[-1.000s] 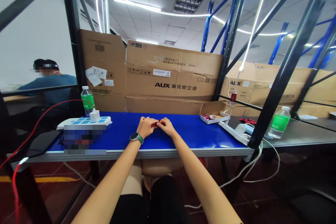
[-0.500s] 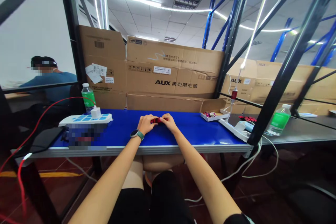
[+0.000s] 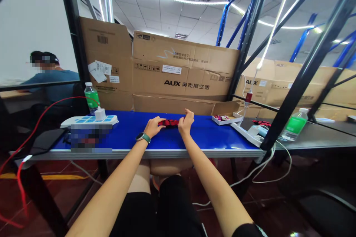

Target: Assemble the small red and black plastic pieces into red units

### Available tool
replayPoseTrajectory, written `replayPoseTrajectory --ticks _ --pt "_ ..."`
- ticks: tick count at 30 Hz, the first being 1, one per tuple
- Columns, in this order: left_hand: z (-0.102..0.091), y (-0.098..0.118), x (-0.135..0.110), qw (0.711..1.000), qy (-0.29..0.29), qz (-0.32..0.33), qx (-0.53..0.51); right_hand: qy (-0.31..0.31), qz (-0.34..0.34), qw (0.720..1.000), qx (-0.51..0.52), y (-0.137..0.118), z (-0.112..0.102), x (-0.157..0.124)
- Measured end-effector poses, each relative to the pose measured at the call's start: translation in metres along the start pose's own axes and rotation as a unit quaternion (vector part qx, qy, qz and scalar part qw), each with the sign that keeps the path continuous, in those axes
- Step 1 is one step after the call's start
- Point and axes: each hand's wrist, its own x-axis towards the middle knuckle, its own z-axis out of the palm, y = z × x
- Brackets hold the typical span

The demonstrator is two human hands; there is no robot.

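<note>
A red strip with black markings [image 3: 170, 123], perhaps folded cloth, stretches between my two hands over the blue tabletop. My left hand [image 3: 153, 127], with a watch on its wrist, is closed on the strip's left end, thumb and forefinger either side of it. At the other end, my right hand [image 3: 186, 123] has its fingers raised and apart, with the thumb side against or right beside the strip. Whether that thumb presses on it I cannot tell.
On the left are a white power strip [image 3: 109, 120] with a charger and a green-labelled bottle [image 3: 92, 98]. A small open box [image 3: 228, 121] with pink items sits right. Cardboard [image 3: 183, 98] walls off the back. A person [image 3: 59, 85] sits beyond the left post.
My hands have moved apart, and the red and black strip now shows longer between them. The right hand's fingers have lifted and spread. The camera view has tilted slightly.
</note>
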Motion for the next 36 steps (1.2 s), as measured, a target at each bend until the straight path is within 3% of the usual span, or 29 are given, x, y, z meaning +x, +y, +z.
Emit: replayPoseTrajectory --ticks 2,4,7,14,20,25,30,33,36 --pt "0.004 -0.005 0.001 1.0 0.005 0.003 -0.021 -0.116 -0.102 0.986 -0.058 -0.012 -0.002 -0.006" --pt "0.006 -0.01 0.001 0.999 0.002 0.008 -0.044 -0.23 -0.197 0.949 -0.084 -0.017 0.002 -0.012" --pt "0.009 -0.011 0.001 0.997 0.001 0.004 -0.074 -0.28 -0.209 0.934 -0.075 -0.013 0.015 -0.015" --pt "0.01 -0.006 0.001 0.99 0.015 -0.012 -0.139 -0.286 -0.158 0.945 -0.01 0.007 0.029 -0.009" --pt "0.008 -0.007 0.002 0.96 0.05 -0.1 -0.255 -0.281 -0.187 0.938 -0.08 -0.003 0.021 -0.013" --pt "0.005 -0.006 0.003 0.961 0.084 -0.122 -0.232 -0.26 -0.164 0.951 -0.038 -0.007 0.021 -0.013" --pt "-0.005 -0.017 0.002 0.95 0.214 -0.2 -0.107 -0.237 -0.13 0.963 0.002 -0.001 0.018 -0.009" --pt "-0.011 -0.028 -0.002 0.91 0.325 -0.255 -0.032 -0.236 -0.116 0.965 -0.002 0.003 0.018 -0.008" --pt "-0.014 -0.038 -0.006 0.864 0.396 -0.309 -0.018 -0.246 -0.117 0.962 -0.005 0.006 0.019 -0.007"
